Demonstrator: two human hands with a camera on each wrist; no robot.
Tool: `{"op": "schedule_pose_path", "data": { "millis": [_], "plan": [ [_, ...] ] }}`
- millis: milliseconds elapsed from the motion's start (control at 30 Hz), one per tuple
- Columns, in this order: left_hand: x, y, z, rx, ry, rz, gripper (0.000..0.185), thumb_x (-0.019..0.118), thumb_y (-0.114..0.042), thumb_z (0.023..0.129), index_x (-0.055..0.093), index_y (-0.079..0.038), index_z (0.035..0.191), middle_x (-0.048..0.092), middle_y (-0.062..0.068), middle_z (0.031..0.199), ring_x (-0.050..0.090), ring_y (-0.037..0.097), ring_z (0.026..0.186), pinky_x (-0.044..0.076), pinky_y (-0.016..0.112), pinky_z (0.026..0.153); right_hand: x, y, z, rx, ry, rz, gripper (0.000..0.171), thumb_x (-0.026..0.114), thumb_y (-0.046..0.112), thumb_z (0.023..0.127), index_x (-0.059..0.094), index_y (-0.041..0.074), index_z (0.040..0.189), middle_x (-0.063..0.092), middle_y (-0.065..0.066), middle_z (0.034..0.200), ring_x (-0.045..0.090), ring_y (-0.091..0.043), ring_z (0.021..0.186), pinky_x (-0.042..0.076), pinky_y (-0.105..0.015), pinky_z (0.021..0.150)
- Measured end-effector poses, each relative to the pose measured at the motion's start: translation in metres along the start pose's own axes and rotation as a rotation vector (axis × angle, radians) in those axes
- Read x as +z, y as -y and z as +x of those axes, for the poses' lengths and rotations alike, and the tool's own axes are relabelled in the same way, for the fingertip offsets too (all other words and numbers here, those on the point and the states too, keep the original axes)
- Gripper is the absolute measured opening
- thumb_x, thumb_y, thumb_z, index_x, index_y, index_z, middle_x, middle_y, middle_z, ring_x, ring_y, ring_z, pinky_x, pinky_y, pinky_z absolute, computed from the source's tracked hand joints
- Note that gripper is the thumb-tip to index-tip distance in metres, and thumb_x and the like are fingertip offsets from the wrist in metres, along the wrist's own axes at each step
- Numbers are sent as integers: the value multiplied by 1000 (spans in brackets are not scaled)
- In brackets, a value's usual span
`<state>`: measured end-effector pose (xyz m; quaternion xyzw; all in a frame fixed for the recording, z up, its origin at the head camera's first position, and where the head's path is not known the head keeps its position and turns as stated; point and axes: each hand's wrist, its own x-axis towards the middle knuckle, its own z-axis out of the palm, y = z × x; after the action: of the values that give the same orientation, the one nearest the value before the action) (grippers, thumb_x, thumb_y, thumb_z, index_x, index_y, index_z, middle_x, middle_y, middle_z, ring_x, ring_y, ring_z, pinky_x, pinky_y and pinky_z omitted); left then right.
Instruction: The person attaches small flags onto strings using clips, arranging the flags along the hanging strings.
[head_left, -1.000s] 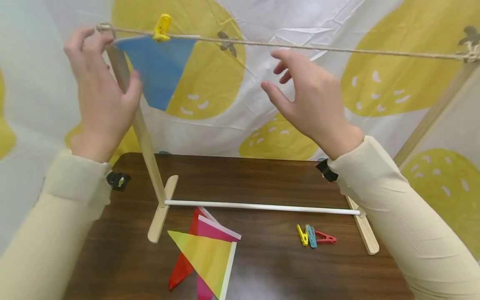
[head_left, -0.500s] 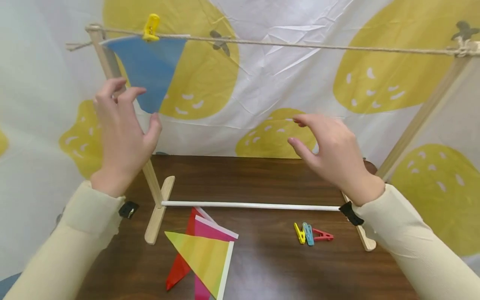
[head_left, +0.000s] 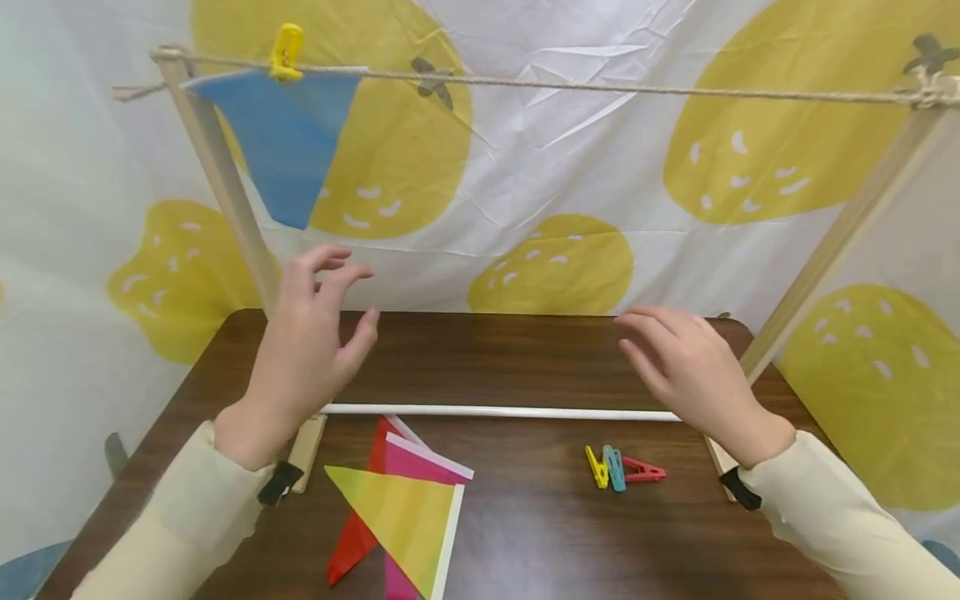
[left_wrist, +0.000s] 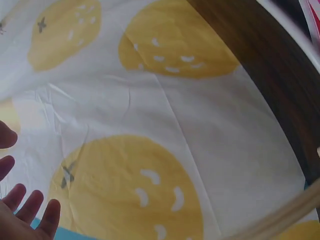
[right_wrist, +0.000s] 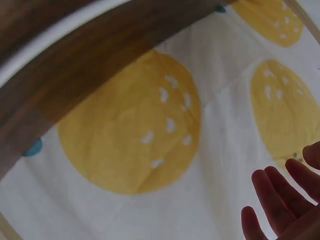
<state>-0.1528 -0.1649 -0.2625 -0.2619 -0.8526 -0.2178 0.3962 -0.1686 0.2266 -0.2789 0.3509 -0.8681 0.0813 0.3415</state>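
In the head view my left hand [head_left: 303, 342] hangs above the table with loosely bent fingers and nothing in them. My right hand [head_left: 690, 371] hovers at the right, likewise holding nothing. A blue pennant [head_left: 288, 142] hangs from the rope [head_left: 525, 82] at its left end, held by a yellow clothespin [head_left: 287, 52]. Below my left hand, a yellow pennant [head_left: 408, 517] lies over a pink pennant [head_left: 420, 458] and a red pennant [head_left: 356, 546]. Left of my right hand lie a yellow clothespin [head_left: 597, 467], a blue clothespin [head_left: 615, 469] and a red clothespin [head_left: 643, 470].
Two wooden posts, the left post [head_left: 221, 179] and the right post [head_left: 847, 233], carry the rope. A white rod [head_left: 502, 411] runs low between their feet on the brown table [head_left: 540, 533]. A lemon-print curtain [head_left: 547, 167] hangs behind.
My left hand has come down and right from the rope's left end. My right hand has dropped from just below the rope toward the table. The blue pennant stays hanging.
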Motion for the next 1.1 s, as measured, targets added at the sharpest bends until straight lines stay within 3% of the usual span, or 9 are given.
{"op": "schedule_pose_path", "data": {
  "millis": [200,367,500,667,867,1100],
  "plan": [
    [8,-17,-12,50,72,-26,36,59,-17,80,52,-4,112,42,15,117,45,26,100,46,34,70,21,6,-30,13,85,15,29,59,22,82,60,9,108,59,-6,108,54,-21,99,38,-41,84],
    [15,-33,-20,42,76,-77,35,59,-19,79,54,-7,112,45,11,114,48,21,97,48,32,71,32,14,-52,54,112,39,27,57,23,84,60,11,108,61,-1,103,56,-20,95,37,-38,84],
    [32,-42,-34,72,65,-82,33,60,-19,78,56,-7,109,48,9,109,50,20,91,46,31,70,33,17,-63,72,97,60,29,52,25,88,59,10,111,61,1,103,56,-18,95,35,-35,86],
    [60,-48,-56,115,117,-63,29,58,-18,78,57,-6,105,50,8,105,48,17,81,45,28,68,31,21,-74,126,81,94,31,53,24,88,57,9,115,61,2,101,56,-14,91,36,-31,83],
    [76,-48,-81,19,167,-63,26,57,-21,80,57,-10,104,50,4,100,48,13,71,45,25,57,33,25,-87,227,72,116,30,58,17,86,57,12,115,60,4,100,56,-12,85,40,-30,75],
    [86,-46,-95,-98,211,-83,23,58,-24,81,57,-13,102,49,-2,97,46,6,62,41,17,49,39,27,-101,361,9,162,27,58,12,86,58,13,113,59,5,104,56,-12,93,38,-28,79]
  ]
}}
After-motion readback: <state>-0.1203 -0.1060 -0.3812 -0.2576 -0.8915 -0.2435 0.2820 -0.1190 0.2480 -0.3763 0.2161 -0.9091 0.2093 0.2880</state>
